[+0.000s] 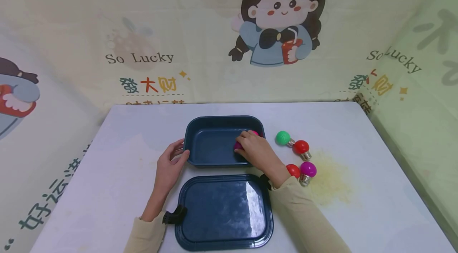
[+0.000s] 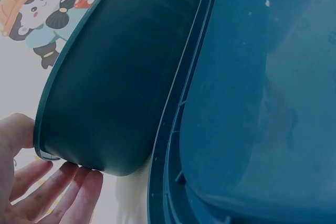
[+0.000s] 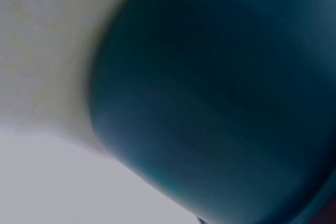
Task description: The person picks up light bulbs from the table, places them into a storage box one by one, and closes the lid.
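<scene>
A: Left hand first. Gripping or only touching?

B: Touching. Mark left hand (image 1: 169, 165) at the near-left corner of a dark blue box (image 1: 211, 147), thumb spread away from fairly straight fingers. Note, in left wrist view, fingertips against the outer end wall, thumb at the rim.

A: And on the right?

B: Note right hand (image 1: 255, 147) down inside the right end of the box, curled over a purple ball (image 1: 237, 146). Mostly hidden under the fingers. Also glimpsed just past the knuckles: a pink patch (image 1: 255, 133). Cannot tell whether part of the same thing or separate.

A: Any bulbs on the white bench (image 1: 379, 181)?

B: Four in sight, right of the box. Farthest, a green bulb (image 1: 283, 138), metal base just beside a red bulb (image 1: 301, 147). Nearer, a purple bulb (image 1: 308, 169) next to a second red bulb (image 1: 293, 170), partly hidden by the right arm.

A: Closer in?

B: Dark blue lid (image 1: 214, 213), flat on the near side of the box, glare down the right half.

A: Backdrop?

B: Pale printed cloth (image 1: 211, 78), cartoon figure (image 1: 277, 46) in an orange hat.
</scene>
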A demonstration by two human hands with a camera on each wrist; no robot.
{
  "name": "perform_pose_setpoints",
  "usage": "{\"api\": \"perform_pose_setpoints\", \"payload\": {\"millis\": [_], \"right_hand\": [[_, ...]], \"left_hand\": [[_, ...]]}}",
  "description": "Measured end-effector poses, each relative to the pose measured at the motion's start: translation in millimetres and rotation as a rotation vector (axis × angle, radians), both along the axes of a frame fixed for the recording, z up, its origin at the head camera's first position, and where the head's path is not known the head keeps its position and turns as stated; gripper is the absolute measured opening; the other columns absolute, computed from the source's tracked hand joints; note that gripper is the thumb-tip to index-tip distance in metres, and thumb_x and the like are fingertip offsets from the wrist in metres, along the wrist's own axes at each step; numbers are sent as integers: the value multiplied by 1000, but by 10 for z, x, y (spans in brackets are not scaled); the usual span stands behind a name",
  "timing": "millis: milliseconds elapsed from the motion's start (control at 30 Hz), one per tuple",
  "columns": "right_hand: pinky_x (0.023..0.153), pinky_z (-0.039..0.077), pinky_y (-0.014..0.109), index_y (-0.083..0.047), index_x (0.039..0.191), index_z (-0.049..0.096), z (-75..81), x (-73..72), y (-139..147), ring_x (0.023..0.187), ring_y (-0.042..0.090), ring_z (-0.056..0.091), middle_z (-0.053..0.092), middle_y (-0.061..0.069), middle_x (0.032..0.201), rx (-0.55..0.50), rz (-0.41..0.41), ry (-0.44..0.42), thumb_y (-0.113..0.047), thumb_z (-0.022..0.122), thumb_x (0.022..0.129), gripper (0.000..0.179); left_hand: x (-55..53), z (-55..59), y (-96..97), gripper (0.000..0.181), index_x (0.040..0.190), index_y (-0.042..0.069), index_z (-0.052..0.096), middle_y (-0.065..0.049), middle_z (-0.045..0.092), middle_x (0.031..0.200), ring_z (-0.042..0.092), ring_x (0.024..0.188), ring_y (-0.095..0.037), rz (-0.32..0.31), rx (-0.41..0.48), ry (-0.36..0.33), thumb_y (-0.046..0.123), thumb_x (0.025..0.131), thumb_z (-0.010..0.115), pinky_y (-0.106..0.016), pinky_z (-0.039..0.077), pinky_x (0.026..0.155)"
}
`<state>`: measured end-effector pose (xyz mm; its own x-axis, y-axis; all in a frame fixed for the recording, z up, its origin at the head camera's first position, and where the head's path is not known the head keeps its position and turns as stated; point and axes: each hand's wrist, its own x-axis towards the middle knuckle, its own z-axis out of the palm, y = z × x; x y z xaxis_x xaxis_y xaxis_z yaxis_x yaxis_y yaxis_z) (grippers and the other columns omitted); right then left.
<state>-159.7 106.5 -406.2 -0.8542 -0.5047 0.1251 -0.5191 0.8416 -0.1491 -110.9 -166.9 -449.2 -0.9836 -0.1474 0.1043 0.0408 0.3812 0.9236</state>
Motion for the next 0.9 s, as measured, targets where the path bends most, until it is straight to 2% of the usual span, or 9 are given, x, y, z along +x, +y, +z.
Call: {"api": "perform_pose_setpoints", "payload": {"millis": [400, 633, 900], "right_hand": [[82, 59, 33, -7, 117, 72, 75, 48, 54, 101, 24, 64, 70, 10, 113, -28, -2, 52, -30, 81, 83, 42], [82, 59, 31, -5, 116, 71, 146, 92, 132, 99, 22, 63, 70, 10, 110, -39, 12, 85, -31, 81, 84, 43], [82, 58, 31, -4, 119, 70, 216, 166, 229, 101, 23, 63, 68, 10, 113, -38, 3, 79, -32, 81, 84, 46]], "left_hand": [[10, 30, -5, 47, 139, 12, 57, -13, 62, 132, 62, 118, -25, -10, 9, -20, 29, 96, 67, -15, 49, 90], [-2, 17, -7, 46, 139, 13, 56, -12, 62, 132, 62, 118, -24, 1, -6, -21, 26, 97, 67, -11, 49, 88], [1, 30, -3, 45, 139, 12, 56, -14, 62, 132, 62, 118, -26, -8, 12, -16, 24, 97, 67, -7, 46, 86]]}}
